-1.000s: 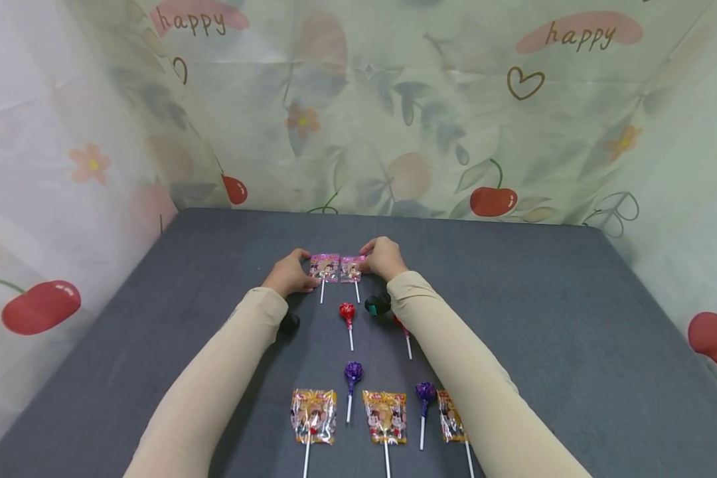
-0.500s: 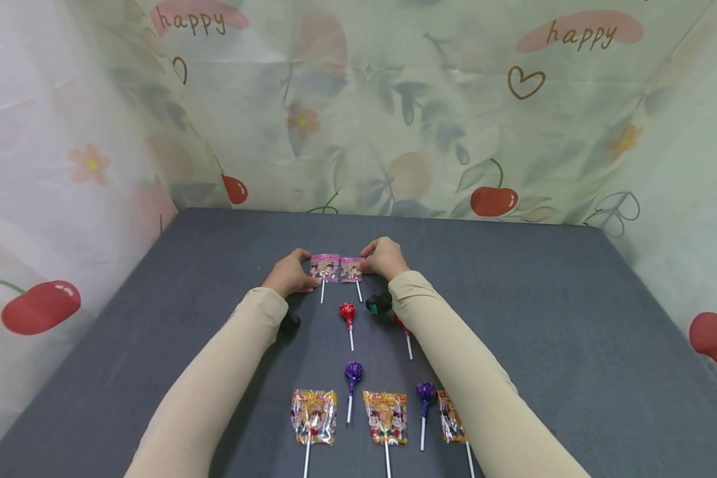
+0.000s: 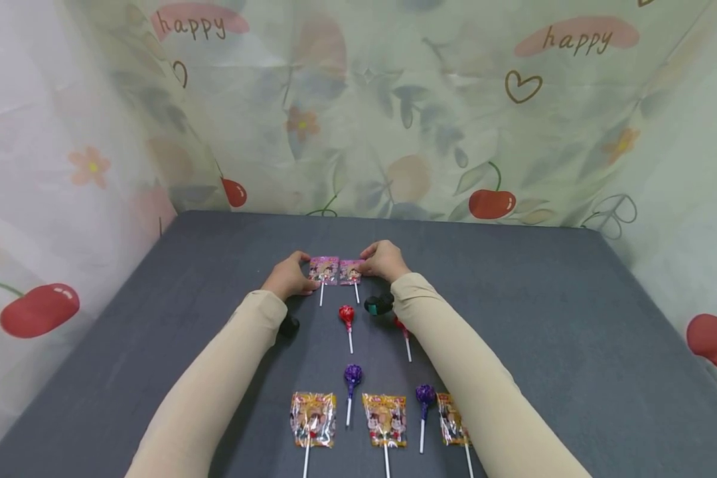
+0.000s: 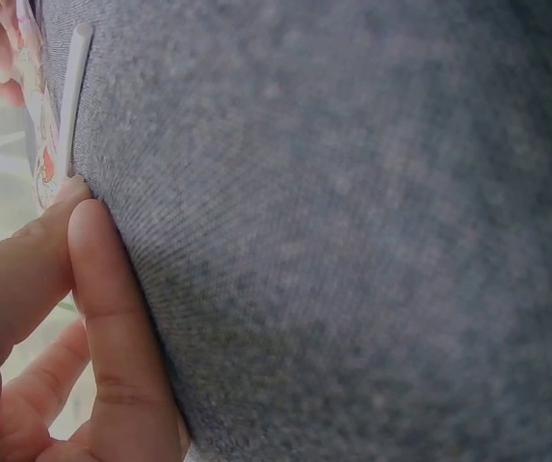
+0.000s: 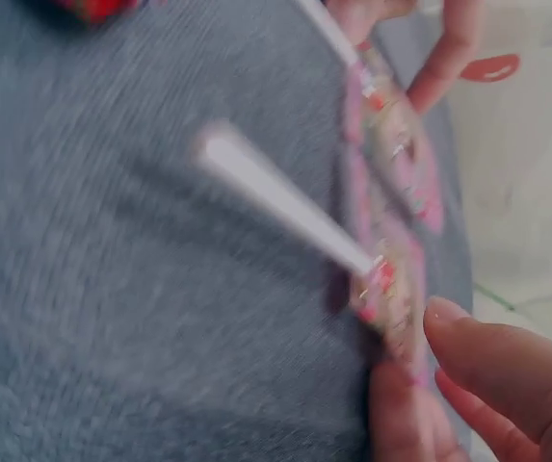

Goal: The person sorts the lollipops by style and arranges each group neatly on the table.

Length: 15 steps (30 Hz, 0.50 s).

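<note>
Left hand (image 3: 288,275): at the outer edge of the left pink lollipop (image 3: 324,270)
Right hand (image 3: 386,261): pinching the right pink lollipop (image 3: 349,271)
Red lollipops (image 3: 346,313): two, one half-hidden by a sleeve (image 3: 454,358)
Purple lollipops (image 3: 353,375): a pair
Gold lollipops (image 3: 385,419): three

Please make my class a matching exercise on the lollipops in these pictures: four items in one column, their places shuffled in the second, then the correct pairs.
Items
1. Left pink-wrapped lollipop
2. Right pink-wrapped lollipop
3. Red lollipops
4. Orange-wrapped lollipops

Places
A. Nearest the bottom edge of the head view
B. At the fingers of the right hand
C. At the fingers of the left hand
D. Between the pink-wrapped lollipops and the purple lollipops

Correct pairs: 1-C, 2-B, 3-D, 4-A
</note>
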{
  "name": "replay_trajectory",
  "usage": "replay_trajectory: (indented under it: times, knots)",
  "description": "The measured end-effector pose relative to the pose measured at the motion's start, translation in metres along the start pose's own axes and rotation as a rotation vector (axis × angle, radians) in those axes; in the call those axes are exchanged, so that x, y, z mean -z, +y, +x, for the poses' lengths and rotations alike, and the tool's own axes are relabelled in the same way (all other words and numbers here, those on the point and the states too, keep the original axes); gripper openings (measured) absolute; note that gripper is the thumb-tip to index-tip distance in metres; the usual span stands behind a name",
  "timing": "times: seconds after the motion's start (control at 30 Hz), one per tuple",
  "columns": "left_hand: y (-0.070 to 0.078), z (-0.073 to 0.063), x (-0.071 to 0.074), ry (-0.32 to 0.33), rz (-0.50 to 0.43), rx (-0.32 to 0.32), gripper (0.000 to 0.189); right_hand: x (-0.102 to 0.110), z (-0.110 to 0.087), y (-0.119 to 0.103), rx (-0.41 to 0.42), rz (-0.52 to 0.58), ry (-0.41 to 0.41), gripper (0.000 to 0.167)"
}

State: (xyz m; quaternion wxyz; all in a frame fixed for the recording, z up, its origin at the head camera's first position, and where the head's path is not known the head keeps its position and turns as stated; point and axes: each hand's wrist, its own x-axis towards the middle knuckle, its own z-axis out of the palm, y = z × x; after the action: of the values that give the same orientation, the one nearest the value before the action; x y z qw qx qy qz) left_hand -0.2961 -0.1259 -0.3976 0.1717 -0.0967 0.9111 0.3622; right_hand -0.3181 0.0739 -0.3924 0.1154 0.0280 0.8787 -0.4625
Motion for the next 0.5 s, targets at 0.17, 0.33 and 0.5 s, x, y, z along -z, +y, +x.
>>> replay_trajectory:
  times: [0.17,0.33,0.5]
  knots:
    - [0.000,-0.002,-0.001,0.002,0.002,-0.009,0.067,0.014,-0.010,-0.007,0.018,0.121,-0.098,0.036]
    - [0.000,-0.001,-0.001,0.008,0.002,-0.024,0.067,0.050,-0.026,-0.017,0.114,0.191,-0.219,0.041]
    - [-0.001,0.000,0.000,0.009,-0.014,-0.018,0.067,0.091,-0.050,-0.019,0.206,0.227,-0.298,0.041]
